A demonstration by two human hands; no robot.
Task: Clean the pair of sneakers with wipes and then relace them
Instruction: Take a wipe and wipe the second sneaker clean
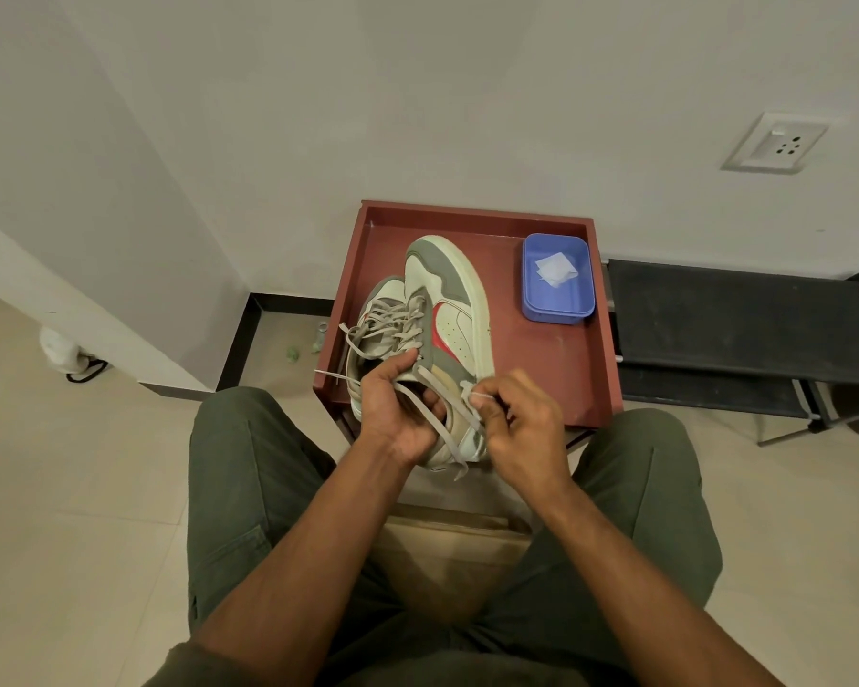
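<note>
on the near edge of the red tray [596, 369], beside its laced twin [388, 319], the sneaker [459, 334] sits gripped at the collar by the left hand [398, 409] while the right hand [514, 414] pinches the lace [442, 428] end — best keep it flat, untwisted, pulled snug.

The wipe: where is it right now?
In the head view, the wipe lies inside the blue tub at the tray's far right corner, right of the sneakers.

Single head-worn wide-angle view, looking forward and steeply down, close over the person's lap, facing the wall
</note>
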